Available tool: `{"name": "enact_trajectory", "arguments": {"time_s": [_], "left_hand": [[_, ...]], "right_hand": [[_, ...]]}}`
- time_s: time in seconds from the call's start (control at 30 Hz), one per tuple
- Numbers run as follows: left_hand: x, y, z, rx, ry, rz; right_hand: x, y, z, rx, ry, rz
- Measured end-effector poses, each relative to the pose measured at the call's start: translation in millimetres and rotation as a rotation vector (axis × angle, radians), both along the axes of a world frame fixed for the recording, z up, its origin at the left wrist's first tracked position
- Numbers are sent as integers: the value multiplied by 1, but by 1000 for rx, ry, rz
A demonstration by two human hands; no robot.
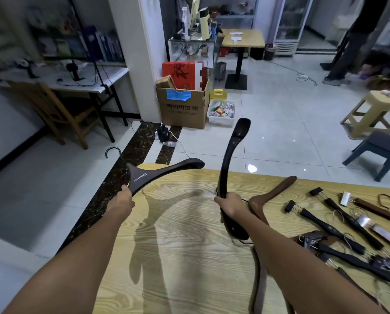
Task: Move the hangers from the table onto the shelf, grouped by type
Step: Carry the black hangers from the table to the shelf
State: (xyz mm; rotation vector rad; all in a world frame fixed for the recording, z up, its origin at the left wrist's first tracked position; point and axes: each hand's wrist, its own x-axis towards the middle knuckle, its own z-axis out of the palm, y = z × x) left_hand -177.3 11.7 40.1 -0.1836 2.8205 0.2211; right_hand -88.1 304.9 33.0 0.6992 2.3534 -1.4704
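- Edge of the pale wood-grain table [180, 250] runs along the far side and down the left. White tiled floor [280, 132] lies open beyond it.
- Left hand [124, 199] is curled round one arm-end of a dark brown wide-shouldered wooden hanger [160, 172]. It holds the hanger over the table's far left corner, with the black hook poking out past the edge above the floor.
- Right hand [230, 203] is clenched round the middle of a second dark, broad-armed hanger [231, 159]. This one stands nearly upright over the tabletop, its upper arm rising above the far edge.
- Reddish-brown wooden hanger [271, 196] lies flat on the table just right of the right hand.
- Heap of dark clip-bar hangers [339, 230] lies further right, well apart from both hands.
- Brown cardboard box [182, 111] stands on the floor ahead. A beige plastic stool [375, 109] and a grey low stool [378, 151] stand off to the right.
- Right forearm covers the upright hanger's lower arm in part, and its hook is hard to pick out.
- Heap of clip hangers is blurred and cut off by the right border, so no count can be made.
- Left background is smeared.
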Motion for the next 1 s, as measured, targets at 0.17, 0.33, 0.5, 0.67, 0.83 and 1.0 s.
{"name": "enact_trajectory", "arguments": {"time_s": [0.17, 0.33, 0.5, 0.67, 0.83, 1.0], "left_hand": [[4, -3, 9, -13, 19, 20], [9, -3, 19, -7, 36, 25], [12, -7, 23, -4, 63, 18], [13, -8, 24, 21, 64, 22], [14, -7, 25, 18, 74, 21], [15, -6, 25, 6, 79, 14]], "right_hand": [[-9, -16, 8, -226, 80, -200], [-14, -10, 13, -531, 90, -451], [-6, 1, 11, -711, 90, -513], [0, 5, 3, -684, 62, -513], [14, 1, 9, -335, 100, -215], [12, -14, 8, -125, 136, -74]]}}
